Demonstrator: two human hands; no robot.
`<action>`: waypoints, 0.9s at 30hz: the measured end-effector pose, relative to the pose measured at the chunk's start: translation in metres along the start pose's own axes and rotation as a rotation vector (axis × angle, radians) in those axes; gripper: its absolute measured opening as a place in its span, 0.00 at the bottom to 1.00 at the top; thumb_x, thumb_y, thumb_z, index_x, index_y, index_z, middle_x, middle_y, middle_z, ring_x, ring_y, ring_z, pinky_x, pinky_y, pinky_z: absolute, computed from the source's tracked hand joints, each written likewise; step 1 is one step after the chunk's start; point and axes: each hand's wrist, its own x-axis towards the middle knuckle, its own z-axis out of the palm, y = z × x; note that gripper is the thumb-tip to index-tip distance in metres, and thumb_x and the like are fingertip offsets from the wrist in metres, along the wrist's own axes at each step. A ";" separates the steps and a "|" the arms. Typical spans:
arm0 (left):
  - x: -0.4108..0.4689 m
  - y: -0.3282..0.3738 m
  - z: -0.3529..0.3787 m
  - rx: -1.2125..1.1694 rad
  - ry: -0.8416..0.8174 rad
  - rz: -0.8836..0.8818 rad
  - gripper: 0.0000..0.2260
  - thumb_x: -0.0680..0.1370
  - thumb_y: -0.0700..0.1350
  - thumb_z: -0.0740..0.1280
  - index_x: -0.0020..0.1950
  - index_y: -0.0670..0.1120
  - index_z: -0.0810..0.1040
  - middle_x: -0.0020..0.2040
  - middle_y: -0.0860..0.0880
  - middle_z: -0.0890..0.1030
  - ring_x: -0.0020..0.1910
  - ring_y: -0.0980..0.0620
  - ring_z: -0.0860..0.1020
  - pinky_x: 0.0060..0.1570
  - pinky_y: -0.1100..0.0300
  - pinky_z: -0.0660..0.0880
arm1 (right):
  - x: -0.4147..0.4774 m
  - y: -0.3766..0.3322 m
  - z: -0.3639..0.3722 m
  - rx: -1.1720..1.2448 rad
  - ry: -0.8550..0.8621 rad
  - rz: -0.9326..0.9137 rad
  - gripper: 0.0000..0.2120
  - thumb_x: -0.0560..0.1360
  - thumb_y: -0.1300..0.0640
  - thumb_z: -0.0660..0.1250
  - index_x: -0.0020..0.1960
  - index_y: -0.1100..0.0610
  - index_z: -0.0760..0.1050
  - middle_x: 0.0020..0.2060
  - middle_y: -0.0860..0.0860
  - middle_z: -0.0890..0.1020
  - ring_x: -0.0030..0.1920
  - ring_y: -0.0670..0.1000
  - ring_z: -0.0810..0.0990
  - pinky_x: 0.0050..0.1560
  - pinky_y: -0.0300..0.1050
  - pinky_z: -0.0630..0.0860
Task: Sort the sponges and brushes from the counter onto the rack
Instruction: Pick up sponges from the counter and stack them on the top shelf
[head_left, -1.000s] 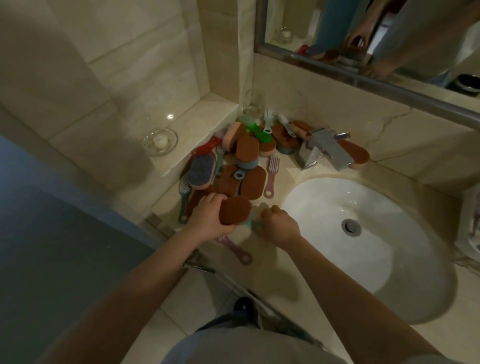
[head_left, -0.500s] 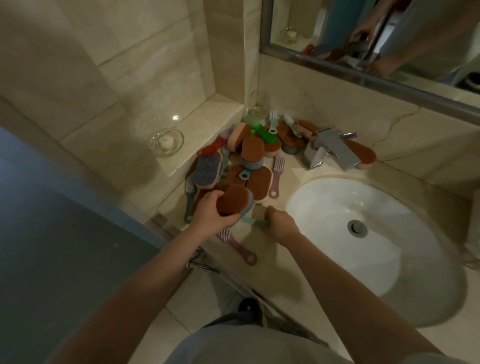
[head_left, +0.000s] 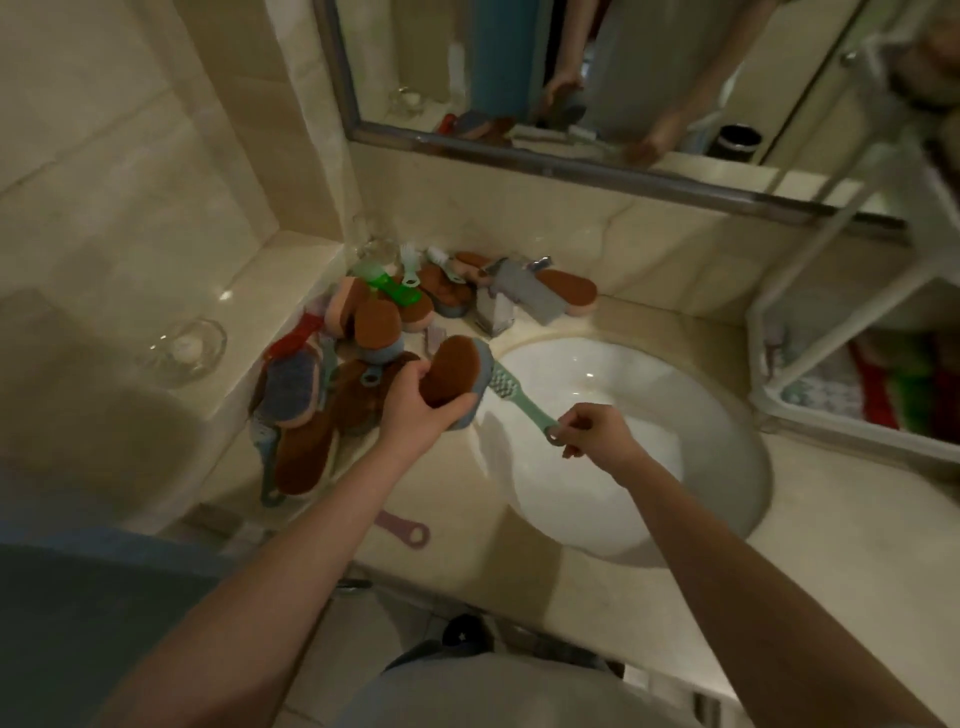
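Observation:
My left hand (head_left: 415, 410) grips a brown oval sponge with a grey-blue backing (head_left: 453, 375), lifted above the counter beside the basin. My right hand (head_left: 597, 434) pinches the ring end of a mint-green handled brush (head_left: 519, 397), which slants up toward the sponge over the sink (head_left: 675, 415). A heap of brown sponges and coloured brushes (head_left: 363, 343) lies on the counter at the back left. A white wire rack (head_left: 841, 364) stands at the right, with red and green items inside.
A chrome tap (head_left: 524, 296) sits behind the basin among the sponges. A glass candle dish (head_left: 184, 348) rests on the raised ledge at left. A pink brush handle (head_left: 405, 527) lies near the counter's front edge. A mirror (head_left: 623, 78) hangs above.
Both hands have risen from the counter. The left hand lifted the brown sponge higher and to the right; the right hand picked up the mint-green brush and moved over the sink. The view swung right, showing the rack.

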 end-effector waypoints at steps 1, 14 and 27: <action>0.002 0.011 0.013 -0.001 -0.026 0.022 0.26 0.68 0.50 0.75 0.61 0.45 0.70 0.57 0.49 0.75 0.55 0.51 0.74 0.54 0.55 0.72 | -0.006 0.006 -0.013 0.056 0.049 0.015 0.07 0.71 0.67 0.72 0.36 0.61 0.77 0.30 0.53 0.80 0.24 0.45 0.77 0.28 0.36 0.73; -0.015 0.111 0.178 0.040 -0.331 0.197 0.22 0.68 0.51 0.75 0.55 0.47 0.67 0.52 0.51 0.73 0.50 0.52 0.74 0.44 0.60 0.70 | -0.110 0.102 -0.159 0.574 0.545 0.216 0.07 0.73 0.69 0.68 0.38 0.62 0.76 0.31 0.55 0.80 0.26 0.47 0.78 0.31 0.36 0.77; -0.012 0.163 0.249 0.077 -0.305 0.185 0.23 0.68 0.50 0.75 0.58 0.46 0.69 0.53 0.50 0.73 0.50 0.51 0.73 0.46 0.60 0.68 | -0.070 0.105 -0.258 0.622 0.790 0.317 0.07 0.75 0.65 0.68 0.52 0.63 0.77 0.42 0.56 0.80 0.36 0.52 0.80 0.41 0.42 0.79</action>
